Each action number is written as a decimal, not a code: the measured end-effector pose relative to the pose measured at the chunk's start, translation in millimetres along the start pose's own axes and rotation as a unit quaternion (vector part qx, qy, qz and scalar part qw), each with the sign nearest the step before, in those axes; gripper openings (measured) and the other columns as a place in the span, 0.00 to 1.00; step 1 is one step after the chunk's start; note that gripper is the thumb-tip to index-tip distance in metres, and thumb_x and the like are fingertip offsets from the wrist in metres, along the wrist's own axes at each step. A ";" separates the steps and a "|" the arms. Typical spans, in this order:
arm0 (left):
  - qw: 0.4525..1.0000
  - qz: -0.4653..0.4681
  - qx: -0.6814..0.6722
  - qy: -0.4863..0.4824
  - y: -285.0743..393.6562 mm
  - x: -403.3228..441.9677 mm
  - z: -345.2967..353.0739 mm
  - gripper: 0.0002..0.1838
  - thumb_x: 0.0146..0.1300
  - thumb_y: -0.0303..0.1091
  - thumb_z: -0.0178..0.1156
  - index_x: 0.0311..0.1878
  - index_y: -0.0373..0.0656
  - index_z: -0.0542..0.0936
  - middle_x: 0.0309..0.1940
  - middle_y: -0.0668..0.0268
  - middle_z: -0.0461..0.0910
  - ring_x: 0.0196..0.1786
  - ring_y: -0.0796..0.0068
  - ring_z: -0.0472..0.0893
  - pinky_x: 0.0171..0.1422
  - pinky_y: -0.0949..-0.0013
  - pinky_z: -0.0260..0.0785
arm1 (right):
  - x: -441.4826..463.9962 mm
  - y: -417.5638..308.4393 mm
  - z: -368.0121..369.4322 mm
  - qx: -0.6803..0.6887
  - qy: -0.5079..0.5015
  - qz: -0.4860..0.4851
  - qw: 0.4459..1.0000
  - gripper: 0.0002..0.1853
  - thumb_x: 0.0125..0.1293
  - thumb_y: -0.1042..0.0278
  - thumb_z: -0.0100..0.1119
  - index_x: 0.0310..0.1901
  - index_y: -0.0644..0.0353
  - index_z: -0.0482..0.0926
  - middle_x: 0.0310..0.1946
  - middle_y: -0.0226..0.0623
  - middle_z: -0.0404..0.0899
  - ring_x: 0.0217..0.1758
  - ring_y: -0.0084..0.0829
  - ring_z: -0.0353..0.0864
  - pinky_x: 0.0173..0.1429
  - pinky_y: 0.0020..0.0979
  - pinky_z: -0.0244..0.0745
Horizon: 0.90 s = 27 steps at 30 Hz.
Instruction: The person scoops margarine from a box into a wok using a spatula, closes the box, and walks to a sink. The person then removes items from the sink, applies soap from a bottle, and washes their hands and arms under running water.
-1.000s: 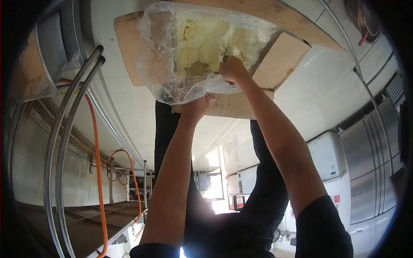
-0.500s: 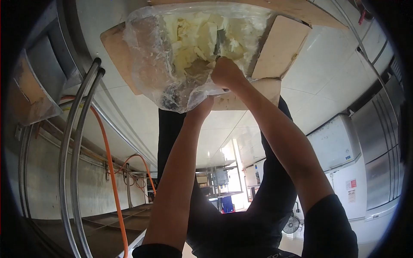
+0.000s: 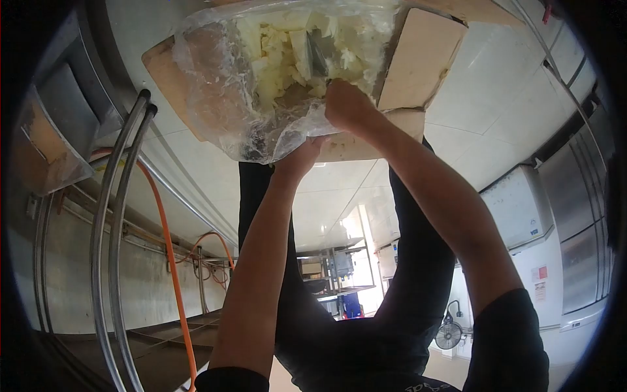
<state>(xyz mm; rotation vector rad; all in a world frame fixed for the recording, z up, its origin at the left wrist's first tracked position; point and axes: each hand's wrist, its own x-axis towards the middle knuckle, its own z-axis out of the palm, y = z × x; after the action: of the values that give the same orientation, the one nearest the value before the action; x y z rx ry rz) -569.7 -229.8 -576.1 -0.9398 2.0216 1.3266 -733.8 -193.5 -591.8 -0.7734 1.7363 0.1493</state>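
A cardboard box (image 3: 423,59) lined with a clear plastic bag (image 3: 212,78) holds pale yellow, butter-like chunks (image 3: 274,55). My right hand (image 3: 349,106) is closed around the handle of a knife (image 3: 318,53), whose broad grey blade lies among the chunks, pointing away from me. The handle is mostly hidden in my fist. At the box's near edge my left hand (image 3: 302,157) is closed on the gathered plastic, with its fingers partly covered by the liner.
Metal tube legs (image 3: 108,228) and an orange hose (image 3: 168,255) stand on the left. A steel bin-like container (image 3: 65,111) is at upper left. White appliances (image 3: 522,209) and a fan (image 3: 449,334) are on the right.
The knife blade has turned so that more of its flat face shows. The box and its liner sit slightly higher and further left in view. Both hands keep their grip.
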 end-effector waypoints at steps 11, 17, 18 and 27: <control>0.909 -0.215 -0.260 0.243 -47.1 -61.8 -40.7 0.18 0.57 0.25 0.61 0.52 0.34 0.75 0.49 0.60 0.78 0.51 0.68 0.76 0.57 0.65 0.66 | 21.4 30.9 -41.0 0.196 -0.211 -0.014 0.957 0.19 0.67 0.62 0.48 0.28 0.74 0.73 0.16 0.45 0.75 0.14 0.34 0.77 0.23 0.38 0.70; 0.848 -0.198 -0.433 0.234 -18.3 -37.3 -145.7 0.22 0.68 0.39 0.54 0.62 0.42 0.67 0.53 0.64 0.70 0.57 0.70 0.71 0.58 0.62 0.66 | 64.2 41.0 -12.7 0.098 -0.161 -0.100 0.977 0.19 0.67 0.62 0.48 0.32 0.74 0.76 0.20 0.47 0.78 0.18 0.37 0.80 0.24 0.39 0.73; 0.854 -0.187 -0.438 0.209 -9.5 -28.0 -153.6 0.23 0.69 0.41 0.53 0.63 0.43 0.66 0.55 0.63 0.68 0.58 0.70 0.70 0.58 0.58 0.68 | 74.4 43.9 -8.5 0.058 -0.155 -0.103 0.981 0.18 0.66 0.64 0.49 0.29 0.73 0.78 0.19 0.49 0.78 0.19 0.40 0.81 0.26 0.40 0.76; 0.810 -0.205 -0.466 0.290 18.8 1.3 -131.6 0.10 0.72 0.35 0.45 0.51 0.40 0.68 0.38 0.65 0.67 0.42 0.71 0.73 0.51 0.65 0.73 | 67.4 24.2 -29.7 0.120 -0.159 -0.089 0.976 0.19 0.70 0.57 0.49 0.42 0.70 0.74 0.31 0.51 0.79 0.28 0.47 0.80 0.37 0.45 0.73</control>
<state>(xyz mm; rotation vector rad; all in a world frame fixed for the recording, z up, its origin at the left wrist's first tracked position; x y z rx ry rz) -593.5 -347.1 -518.1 -2.3040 1.2580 1.9354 -779.3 -217.1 -650.1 -0.6823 1.3455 -0.0571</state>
